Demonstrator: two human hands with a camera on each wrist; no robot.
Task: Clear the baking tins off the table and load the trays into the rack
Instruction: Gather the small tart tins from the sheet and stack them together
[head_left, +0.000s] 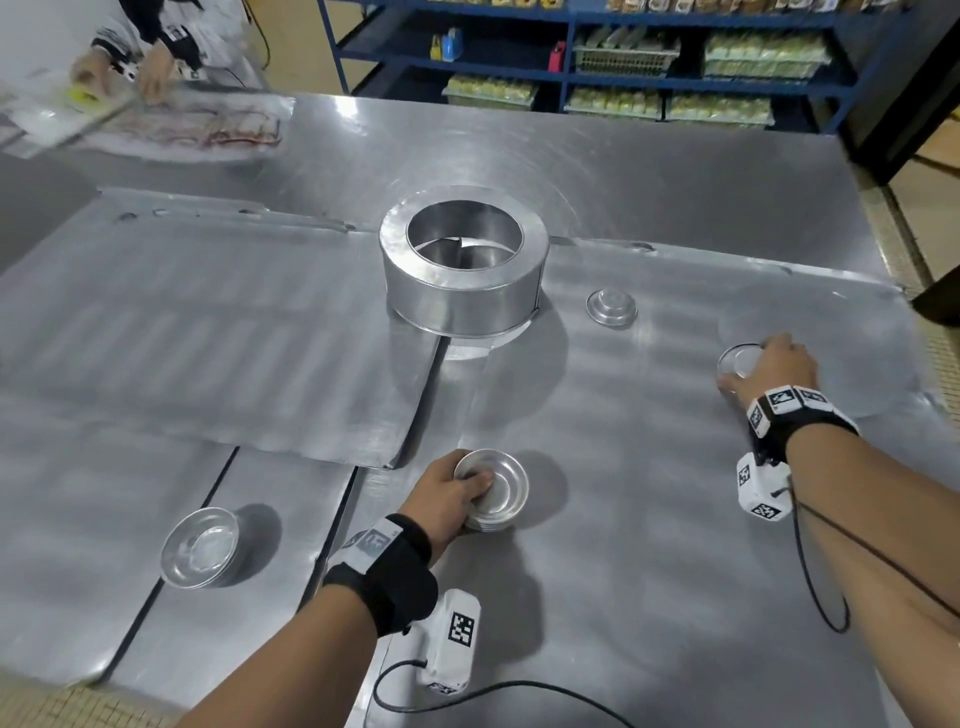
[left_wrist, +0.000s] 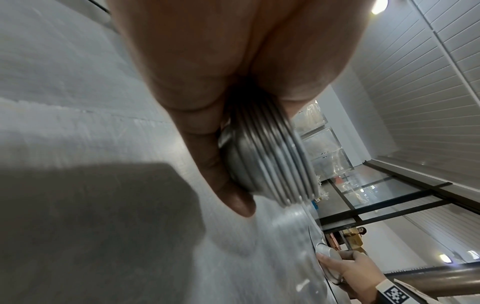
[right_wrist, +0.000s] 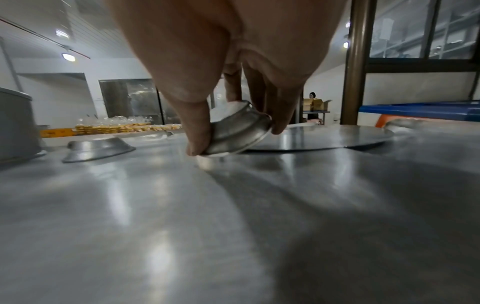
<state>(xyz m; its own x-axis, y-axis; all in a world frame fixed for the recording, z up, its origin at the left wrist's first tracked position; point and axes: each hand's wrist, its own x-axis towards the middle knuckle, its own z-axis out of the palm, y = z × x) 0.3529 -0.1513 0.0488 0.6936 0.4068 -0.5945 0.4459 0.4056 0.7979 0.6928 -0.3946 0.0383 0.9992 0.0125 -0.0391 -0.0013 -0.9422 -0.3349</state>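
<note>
My left hand (head_left: 452, 496) grips a stack of several small round tins (head_left: 493, 491) near the table's front middle; the left wrist view shows the nested rims (left_wrist: 275, 160) held between thumb and fingers. At the right, my right hand (head_left: 769, 366) pinches a single small tin (head_left: 737, 361) and tilts it up off the surface, thumb under its rim (right_wrist: 233, 131). Another small tin (head_left: 612, 306) lies upside down behind it, also seen as a tin (right_wrist: 98, 148) in the right wrist view. A further small stack of tins (head_left: 200, 548) sits front left. Flat metal trays (head_left: 208, 332) lie on the table.
A large round cake tin (head_left: 462, 275) stands mid-table. A flat round metal disc (right_wrist: 337, 137) lies just beyond my right hand. Another person's hands (head_left: 150, 73) work with plastic bags at the far left. Blue shelving (head_left: 623, 78) with packed goods stands behind the table.
</note>
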